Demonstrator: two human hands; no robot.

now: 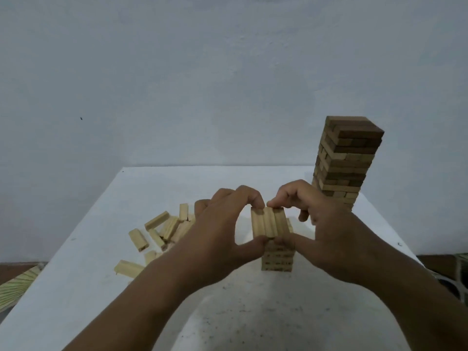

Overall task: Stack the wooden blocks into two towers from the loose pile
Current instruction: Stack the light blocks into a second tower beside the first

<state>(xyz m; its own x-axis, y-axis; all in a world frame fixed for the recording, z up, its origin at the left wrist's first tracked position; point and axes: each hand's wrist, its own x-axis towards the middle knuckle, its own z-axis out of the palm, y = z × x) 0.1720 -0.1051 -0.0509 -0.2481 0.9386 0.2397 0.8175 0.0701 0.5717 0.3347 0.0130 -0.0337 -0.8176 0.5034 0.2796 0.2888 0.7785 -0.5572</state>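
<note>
Tall dark tower, short pale tower, loose blocks leftward.

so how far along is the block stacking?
One tower looks done: the tall tower stands at the back right of the table. In hand: both hands, left and right, pinch a row of three blocks on top of the short tower. Left: the loose pile still holds many blocks to stack.
</note>
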